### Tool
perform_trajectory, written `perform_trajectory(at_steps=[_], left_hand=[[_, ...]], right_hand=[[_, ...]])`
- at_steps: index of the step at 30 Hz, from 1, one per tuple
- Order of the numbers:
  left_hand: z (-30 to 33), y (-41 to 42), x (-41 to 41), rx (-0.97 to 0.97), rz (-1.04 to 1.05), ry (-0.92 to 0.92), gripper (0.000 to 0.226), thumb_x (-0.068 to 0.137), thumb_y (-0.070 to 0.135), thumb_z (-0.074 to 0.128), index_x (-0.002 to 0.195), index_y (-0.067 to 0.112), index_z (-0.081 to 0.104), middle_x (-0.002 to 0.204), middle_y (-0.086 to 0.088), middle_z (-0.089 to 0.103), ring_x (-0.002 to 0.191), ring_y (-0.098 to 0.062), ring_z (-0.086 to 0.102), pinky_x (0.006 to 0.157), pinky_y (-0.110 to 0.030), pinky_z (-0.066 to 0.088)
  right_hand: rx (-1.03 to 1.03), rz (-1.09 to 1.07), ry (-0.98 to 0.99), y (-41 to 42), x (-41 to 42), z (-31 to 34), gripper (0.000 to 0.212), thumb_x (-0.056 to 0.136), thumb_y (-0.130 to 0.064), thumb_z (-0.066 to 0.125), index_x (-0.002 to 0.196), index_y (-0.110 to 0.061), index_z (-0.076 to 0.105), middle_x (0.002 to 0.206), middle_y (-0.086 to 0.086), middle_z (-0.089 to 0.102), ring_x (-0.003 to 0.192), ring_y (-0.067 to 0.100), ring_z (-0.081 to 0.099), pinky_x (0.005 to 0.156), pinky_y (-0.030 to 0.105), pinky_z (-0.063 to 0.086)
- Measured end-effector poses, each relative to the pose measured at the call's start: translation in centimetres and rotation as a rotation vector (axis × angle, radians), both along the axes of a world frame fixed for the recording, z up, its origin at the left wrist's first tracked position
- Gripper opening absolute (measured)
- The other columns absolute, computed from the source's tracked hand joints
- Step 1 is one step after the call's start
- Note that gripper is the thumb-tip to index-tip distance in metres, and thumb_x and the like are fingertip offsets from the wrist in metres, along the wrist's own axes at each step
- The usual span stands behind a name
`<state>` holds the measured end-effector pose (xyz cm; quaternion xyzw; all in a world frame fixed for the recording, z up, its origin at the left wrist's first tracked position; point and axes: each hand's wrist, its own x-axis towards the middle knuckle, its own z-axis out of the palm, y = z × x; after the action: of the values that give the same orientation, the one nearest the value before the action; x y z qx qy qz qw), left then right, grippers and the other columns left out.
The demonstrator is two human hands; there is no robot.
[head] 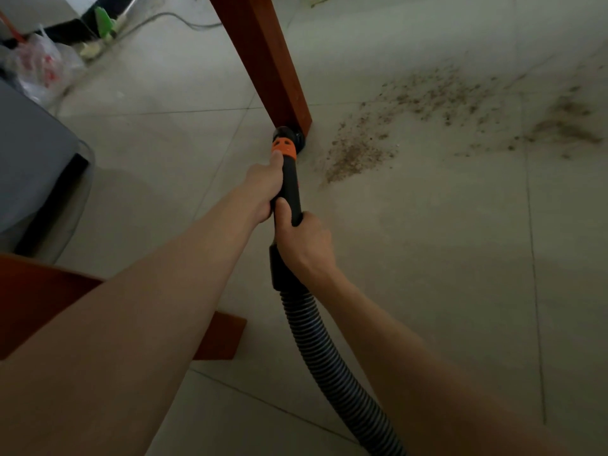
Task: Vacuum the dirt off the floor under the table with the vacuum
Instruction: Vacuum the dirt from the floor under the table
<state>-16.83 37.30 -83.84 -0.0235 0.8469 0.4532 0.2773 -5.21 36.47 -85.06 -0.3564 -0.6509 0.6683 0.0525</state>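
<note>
Vacuum wand (289,182), rigid and probably light on its flexible ribbed hose (325,357), is gripped by left hand (265,189) and right hand (304,241), nozzle (291,138) beside the dirt (358,156).

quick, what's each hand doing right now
Left hand: gripping the black vacuum wand, thumb just below its orange collar.
Right hand: gripping the same wand lower down, just above the ribbed hose.
</note>
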Motion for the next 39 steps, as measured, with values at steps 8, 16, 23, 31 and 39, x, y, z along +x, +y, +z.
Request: perform_trajectory(at_steps=[8, 16, 23, 31, 39], left_hand=[[0.7, -2.4, 0.2, -0.023, 0.100, 0.030, 0.049, 0.100, 0.039, 0.037, 0.129, 0.001, 0.045, 0.119, -0.017, 0.060, 0.105, -0.029, 0.060, 0.085, -0.036, 0.052], [1.7, -3.7, 3.1, -0.046, 0.086, -0.024, 0.047, 0.099, 0.039, 0.039, 0.125, 0.001, 0.048, 0.119, -0.018, 0.060, 0.092, -0.025, 0.058, 0.078, -0.033, 0.048], [2.2, -2.7, 5.5, -0.054, 0.021, -0.072, 0.049, 0.099, 0.043, 0.037, 0.121, 0.001, 0.051, 0.111, -0.016, 0.061, 0.079, -0.021, 0.057, 0.065, -0.029, 0.047], [2.8, -0.4, 5.6, -0.051, -0.053, -0.046, 0.047, 0.101, 0.040, 0.031, 0.117, 0.001, 0.050, 0.087, -0.010, 0.056, 0.067, -0.016, 0.051, 0.060, -0.025, 0.043], [3.1, 1.0, 3.8, -0.074, -0.083, -0.012, 0.041, 0.101, 0.041, 0.034, 0.107, 0.004, 0.051, 0.087, -0.009, 0.058, 0.066, -0.016, 0.051, 0.056, -0.024, 0.043]], right_hand=[[-0.072, 0.147, -0.010, -0.4, 0.6, 1.2, 0.050, 0.097, -0.052, 0.036, 0.079, -0.009, 0.053, 0.065, 0.001, 0.053, 0.053, 0.012, 0.051, 0.044, 0.021, 0.039], [-0.133, 0.142, -0.035, -2.1, 3.0, 2.2, 0.051, 0.098, -0.052, 0.033, 0.086, -0.007, 0.052, 0.066, 0.002, 0.051, 0.053, 0.013, 0.049, 0.043, 0.021, 0.036], [-0.081, 0.106, -0.054, -1.7, 5.6, 3.0, 0.050, 0.098, -0.053, 0.030, 0.087, -0.009, 0.053, 0.066, 0.000, 0.050, 0.053, 0.010, 0.049, 0.041, 0.021, 0.034], [-0.067, 0.044, -0.044, 0.0, 5.3, 3.5, 0.051, 0.099, -0.052, 0.031, 0.068, -0.013, 0.046, 0.061, -0.001, 0.049, 0.050, 0.011, 0.048, 0.039, 0.021, 0.033], [-0.118, 0.001, -0.010, 0.8, 2.8, 3.1, 0.052, 0.098, -0.053, 0.031, 0.069, -0.012, 0.048, 0.063, 0.002, 0.051, 0.054, 0.015, 0.051, 0.045, 0.024, 0.036]])
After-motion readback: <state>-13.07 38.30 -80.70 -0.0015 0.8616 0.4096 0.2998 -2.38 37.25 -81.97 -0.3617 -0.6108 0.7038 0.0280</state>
